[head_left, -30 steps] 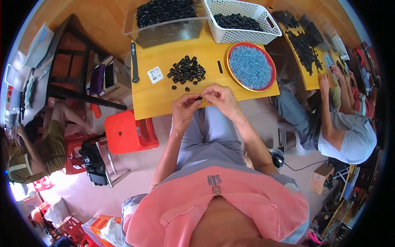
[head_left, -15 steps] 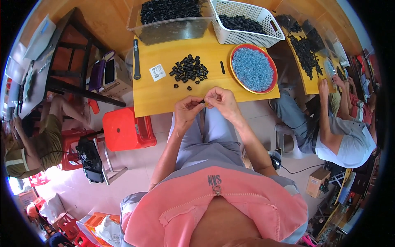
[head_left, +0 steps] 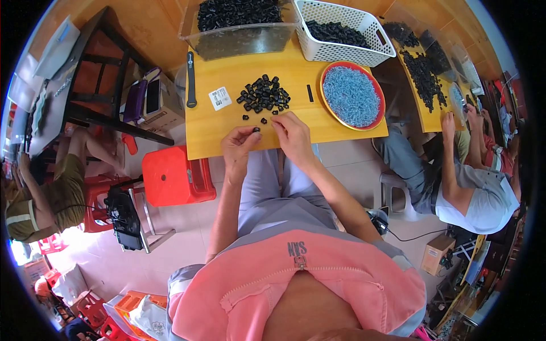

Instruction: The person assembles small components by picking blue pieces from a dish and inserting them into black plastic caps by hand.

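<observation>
Held a small black piece [head_left: 256, 129] in the left hand [head_left: 238, 149], pinched between thumb and forefinger over the near edge of the yellow desk [head_left: 216, 136]. Closed the left hand only at those two digits, with the other fingers loosely bent. Held the right hand [head_left: 293, 136] just beside, palm down, with thumb and fingertips drawn close together at the near side of a loose pile of black pieces [head_left: 263, 94]. Could not tell from above about anything between those right fingertips, nor about contact with the nearest pieces.

Saw a white square label [head_left: 219, 98] left of the pile, and farther left a long black strap [head_left: 191, 79] along the side of the desk. Saw a short black strip [head_left: 310, 93] right of the pile, then a red bowl with a yellow rim [head_left: 383, 105], full of pale blue beads [head_left: 351, 96]. Found a clear plastic bin [head_left: 244, 44] and a white perforated basket [head_left: 348, 54] at the far side, both with black parts inside. Noted a red stool [head_left: 162, 167] on the floor, left of the desk.
</observation>
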The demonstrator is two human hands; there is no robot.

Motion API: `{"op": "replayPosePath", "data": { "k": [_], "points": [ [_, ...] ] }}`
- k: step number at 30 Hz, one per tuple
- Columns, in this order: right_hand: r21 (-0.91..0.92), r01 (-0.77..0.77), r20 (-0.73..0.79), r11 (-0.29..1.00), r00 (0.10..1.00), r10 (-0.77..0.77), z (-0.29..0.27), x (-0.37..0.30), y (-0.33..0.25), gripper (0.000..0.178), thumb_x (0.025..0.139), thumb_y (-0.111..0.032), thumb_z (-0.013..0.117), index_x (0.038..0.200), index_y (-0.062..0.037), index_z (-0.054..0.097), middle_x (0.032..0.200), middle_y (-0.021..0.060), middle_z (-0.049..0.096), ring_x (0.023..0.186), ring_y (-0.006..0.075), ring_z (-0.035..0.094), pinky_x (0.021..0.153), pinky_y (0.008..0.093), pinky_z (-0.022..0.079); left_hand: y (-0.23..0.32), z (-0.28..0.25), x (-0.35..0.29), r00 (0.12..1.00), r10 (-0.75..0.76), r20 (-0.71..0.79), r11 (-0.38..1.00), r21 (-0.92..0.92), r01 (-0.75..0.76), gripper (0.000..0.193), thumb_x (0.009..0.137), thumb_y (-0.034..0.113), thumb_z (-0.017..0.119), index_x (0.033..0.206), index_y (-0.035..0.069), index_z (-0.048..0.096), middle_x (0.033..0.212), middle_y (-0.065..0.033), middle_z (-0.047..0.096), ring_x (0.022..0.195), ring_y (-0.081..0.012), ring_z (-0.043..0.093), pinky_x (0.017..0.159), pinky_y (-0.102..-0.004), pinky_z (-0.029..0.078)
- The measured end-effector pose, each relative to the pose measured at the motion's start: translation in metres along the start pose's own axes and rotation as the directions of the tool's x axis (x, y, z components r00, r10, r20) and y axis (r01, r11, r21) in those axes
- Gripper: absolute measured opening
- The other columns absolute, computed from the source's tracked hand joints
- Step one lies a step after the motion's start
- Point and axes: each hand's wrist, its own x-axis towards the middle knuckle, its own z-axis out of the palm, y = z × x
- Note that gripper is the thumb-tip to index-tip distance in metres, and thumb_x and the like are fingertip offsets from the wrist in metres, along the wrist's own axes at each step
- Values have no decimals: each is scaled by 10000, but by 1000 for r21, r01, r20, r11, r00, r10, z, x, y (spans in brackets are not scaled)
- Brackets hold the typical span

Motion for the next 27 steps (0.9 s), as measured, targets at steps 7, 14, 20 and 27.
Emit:
{"op": "replayPosePath", "data": {
  "k": [7,14,20,27],
  "points": [
    [-303,224,278,926,951,-139,30,15,17,133,698,8,534,828,5,563,778,125,515,759,317,544,663,389,460,11,-10,2,997,29,-72,996,-77,-35,120,760,-27,600,879,-20,585,820,-75,614,713,-131,593,678,-233,495],
    [-372,81,333,925,942,52,24,12,3,87,699,10,489,778,10,525,823,166,497,846,329,527,704,414,457,16,-3,2,999,-4,-54,993,-114,-2,136,752,-23,617,886,-19,592,797,-66,611,696,-120,593,668,-223,497],
    [-339,36,354,940,931,92,11,13,1,135,671,40,524,805,36,539,796,186,513,760,351,556,665,397,474,13,5,0,999,-38,36,988,-147,43,150,760,-7,617,908,-10,592,807,-61,616,707,-115,595,685,-228,496],
    [599,-583,393,549,811,433,-21,7,13,169,771,21,562,936,48,590,834,118,616,713,176,627,628,242,509,10,10,-2,983,-117,141,976,-169,140,174,788,4,582,962,-13,582,874,-87,620,745,-140,603,701,-238,497]
  ]
}}
